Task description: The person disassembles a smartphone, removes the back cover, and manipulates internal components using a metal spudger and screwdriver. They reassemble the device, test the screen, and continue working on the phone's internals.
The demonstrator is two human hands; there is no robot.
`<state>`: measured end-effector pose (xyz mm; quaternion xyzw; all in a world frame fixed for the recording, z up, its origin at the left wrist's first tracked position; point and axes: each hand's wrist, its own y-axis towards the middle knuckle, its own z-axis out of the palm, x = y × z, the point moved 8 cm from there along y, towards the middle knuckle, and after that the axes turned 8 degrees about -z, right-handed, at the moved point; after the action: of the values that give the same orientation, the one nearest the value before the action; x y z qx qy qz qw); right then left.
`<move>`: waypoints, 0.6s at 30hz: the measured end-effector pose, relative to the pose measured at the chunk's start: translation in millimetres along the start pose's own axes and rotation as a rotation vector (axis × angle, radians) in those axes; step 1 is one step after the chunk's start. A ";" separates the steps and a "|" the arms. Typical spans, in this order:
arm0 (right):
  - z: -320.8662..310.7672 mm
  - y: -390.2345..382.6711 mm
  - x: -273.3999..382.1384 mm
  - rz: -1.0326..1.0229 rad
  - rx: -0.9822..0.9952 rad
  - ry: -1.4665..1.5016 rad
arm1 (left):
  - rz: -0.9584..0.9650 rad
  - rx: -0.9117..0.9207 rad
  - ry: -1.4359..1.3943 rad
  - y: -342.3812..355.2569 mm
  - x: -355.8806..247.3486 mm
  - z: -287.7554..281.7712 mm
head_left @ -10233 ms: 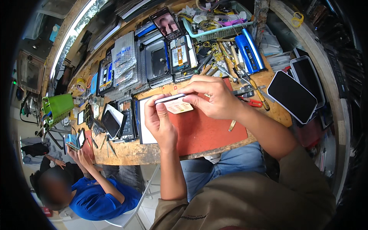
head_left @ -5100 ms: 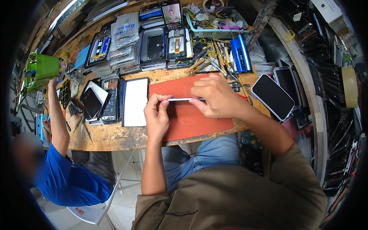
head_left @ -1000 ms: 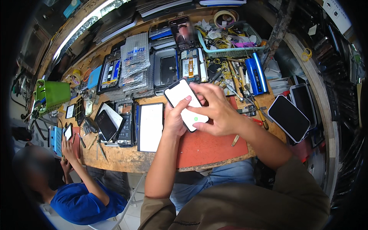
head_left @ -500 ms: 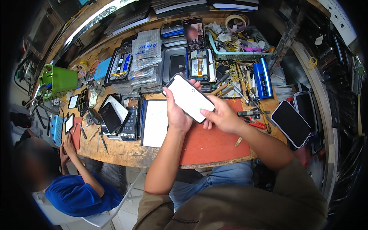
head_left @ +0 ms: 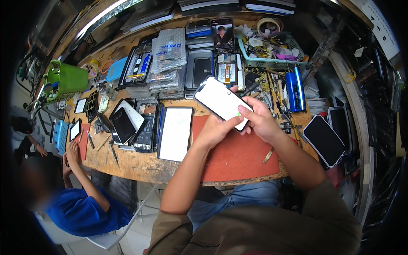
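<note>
Above a red mat (head_left: pixel 238 157) I hold a smartphone (head_left: pixel 221 98), tilted, its bright white screen toward me. My left hand (head_left: pixel 216 131) wraps round it from the near left, with fingertips showing past the far edge. From the right, my right hand (head_left: pixel 261 121) grips the lower end. Both thumbs lie over the lower part of the screen, close to a small green mark. A white-faced panel (head_left: pixel 175 134) lies on the bench left of my left wrist.
Farther left are a dark phone (head_left: pixel 124 126) and an opened tablet. Bubble-wrapped packets (head_left: pixel 168 55), a parts basket (head_left: pixel 272 63) and a blue cylinder (head_left: pixel 295 89) stand behind. Pliers and screwdrivers lie at right. A co-worker in a blue sleeve (head_left: pixel 85 212) sits at left near a small lit screen.
My left thumb has moved from the phone's left edge onto the lower screen, beside the right thumb. The view has shifted slightly; at left, another person's hand has come into view.
</note>
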<state>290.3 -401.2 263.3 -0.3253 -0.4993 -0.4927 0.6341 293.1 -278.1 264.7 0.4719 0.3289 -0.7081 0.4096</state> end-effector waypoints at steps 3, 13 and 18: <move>-4.1 0.2 11.1 0.014 0.071 -0.082 | 0.198 -0.247 -0.223 -0.3 -13.6 -31.8; -41.4 8.2 16.8 -0.113 0.035 -0.140 | 0.662 -0.195 1.288 -23.8 -43.3 37.1; -69.8 10.1 43.3 -0.288 -0.446 -0.466 | 0.208 -0.129 1.375 -14.3 -12.5 28.9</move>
<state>322.3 -474.2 285.1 -0.4860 -0.5513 -0.5865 0.3404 271.6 -293.0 287.3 0.8168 0.5079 -0.1853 0.2012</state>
